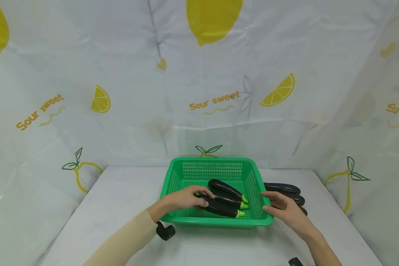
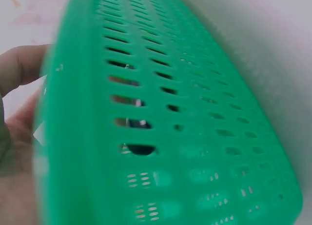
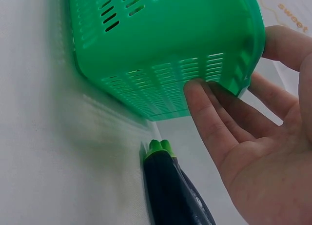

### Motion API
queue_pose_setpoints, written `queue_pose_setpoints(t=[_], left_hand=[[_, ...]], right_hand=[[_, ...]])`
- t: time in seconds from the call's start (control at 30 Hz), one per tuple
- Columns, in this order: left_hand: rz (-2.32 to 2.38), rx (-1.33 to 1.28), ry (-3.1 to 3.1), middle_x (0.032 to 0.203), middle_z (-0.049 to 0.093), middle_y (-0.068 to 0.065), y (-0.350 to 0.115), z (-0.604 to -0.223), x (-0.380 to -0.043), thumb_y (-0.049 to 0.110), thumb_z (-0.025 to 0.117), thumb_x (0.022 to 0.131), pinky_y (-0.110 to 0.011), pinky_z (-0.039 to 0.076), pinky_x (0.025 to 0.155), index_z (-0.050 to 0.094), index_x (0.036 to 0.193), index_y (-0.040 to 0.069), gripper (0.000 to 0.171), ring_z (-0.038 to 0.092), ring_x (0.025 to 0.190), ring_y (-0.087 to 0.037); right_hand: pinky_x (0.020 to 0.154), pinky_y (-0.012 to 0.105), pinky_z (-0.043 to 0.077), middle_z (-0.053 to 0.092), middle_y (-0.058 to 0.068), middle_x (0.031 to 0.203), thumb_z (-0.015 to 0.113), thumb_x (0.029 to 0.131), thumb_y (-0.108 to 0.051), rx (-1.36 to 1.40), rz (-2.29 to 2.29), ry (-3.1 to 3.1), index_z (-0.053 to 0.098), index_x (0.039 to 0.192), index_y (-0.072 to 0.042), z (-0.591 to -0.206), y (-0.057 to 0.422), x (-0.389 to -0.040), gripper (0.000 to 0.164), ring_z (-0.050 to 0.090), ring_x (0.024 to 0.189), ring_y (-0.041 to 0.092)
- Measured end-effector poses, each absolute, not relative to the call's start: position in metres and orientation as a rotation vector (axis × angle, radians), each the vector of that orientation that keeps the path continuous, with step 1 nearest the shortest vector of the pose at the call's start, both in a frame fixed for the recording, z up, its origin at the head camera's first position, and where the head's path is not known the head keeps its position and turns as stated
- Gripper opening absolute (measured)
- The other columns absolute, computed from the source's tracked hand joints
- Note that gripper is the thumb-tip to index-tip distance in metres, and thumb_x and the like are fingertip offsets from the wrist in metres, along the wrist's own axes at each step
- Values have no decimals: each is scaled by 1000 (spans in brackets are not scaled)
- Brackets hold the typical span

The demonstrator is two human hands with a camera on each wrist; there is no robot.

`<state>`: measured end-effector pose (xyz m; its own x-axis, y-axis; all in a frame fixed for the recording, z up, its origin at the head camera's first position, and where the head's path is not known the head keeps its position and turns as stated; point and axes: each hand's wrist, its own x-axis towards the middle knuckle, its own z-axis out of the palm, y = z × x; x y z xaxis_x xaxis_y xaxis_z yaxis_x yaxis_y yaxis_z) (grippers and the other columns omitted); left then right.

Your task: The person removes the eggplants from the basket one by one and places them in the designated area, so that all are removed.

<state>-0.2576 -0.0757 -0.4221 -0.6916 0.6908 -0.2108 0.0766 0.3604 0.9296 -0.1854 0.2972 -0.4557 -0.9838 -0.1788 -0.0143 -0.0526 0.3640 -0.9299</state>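
A green plastic basket [image 1: 219,221] with slotted walls stands on the white table. Inside it lie three dark eggplants with green caps: a far one [image 1: 224,186], a middle one [image 1: 226,199] and a near one [image 1: 219,208]. My left hand [image 1: 189,197] reaches over the basket's left side and holds the near eggplant by its rounded end. In the left wrist view the basket wall [image 2: 195,137] hides that grip. My right hand [image 1: 286,212] grips the basket's right rim, its fingers against the outer wall in the right wrist view.
Several more eggplants [image 1: 282,187] lie on the table [image 1: 133,195] right of the basket, partly behind my right hand. A white sheet [image 1: 136,129] printed with lemons hangs behind and at the sides. A black wrist device [image 1: 165,232] sits below my left wrist.
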Motion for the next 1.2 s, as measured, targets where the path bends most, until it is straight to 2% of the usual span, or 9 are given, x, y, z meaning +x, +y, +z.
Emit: queue_pose_setpoints(t=[0.2,0.4,0.5,0.6,0.73,0.87,1.0,1.2], left_hand=[[1404,701,2072,122,58,-7,-88,-411,-252,20,68,99,-45,57,92,67,125,19,27,68,103,-36],[1453,718,2088,125,59,-8,-101,-405,-248,20,66,99,-39,57,91,65,128,15,29,69,99,-27],[1481,701,2106,125,59,-9,-109,-402,-247,19,65,100,-39,57,91,64,127,15,27,69,99,-28],[1504,676,2130,127,58,-10,-116,-397,-245,21,64,101,-45,56,95,63,127,15,27,69,101,-33],[1523,659,2152,131,57,-12,-125,-391,-244,24,62,103,-52,52,99,60,130,15,29,66,109,-39],[1539,668,2162,134,55,-14,-135,-387,-244,25,59,105,-47,53,101,56,134,13,32,67,111,-35],[1577,679,2165,137,53,-16,-147,-383,-245,25,57,106,-41,53,101,54,137,10,35,68,109,-28],[1603,659,2237,135,56,-16,-166,-377,-246,28,58,105,-41,53,101,54,138,11,37,67,109,-30]], right_hand=[[90,30,53,52,21,145,69,99,-24,-225,-1710,2493,48,148,-4,-455,297,-185,57,58,124,30],[90,29,53,54,21,143,69,98,-24,-229,-1709,2499,49,147,-4,-455,298,-184,57,58,124,32],[91,29,52,54,20,143,70,98,-25,-214,-1700,2505,49,147,-5,-456,298,-184,57,60,122,26],[91,29,52,54,20,142,70,98,-25,-201,-1693,2512,50,146,-6,-456,298,-184,56,61,119,21],[91,30,52,54,20,143,70,98,-25,-201,-1690,2517,50,146,-6,-457,298,-184,56,60,120,22],[91,30,52,53,20,144,70,98,-26,-208,-1694,2509,50,146,-6,-456,298,-184,57,59,122,25],[90,29,53,52,20,145,70,98,-27,-218,-1694,2510,50,146,-5,-457,299,-184,57,60,121,22],[91,30,52,52,20,145,70,98,-26,-231,-1706,2499,50,147,-6,-456,299,-184,57,60,119,16]])
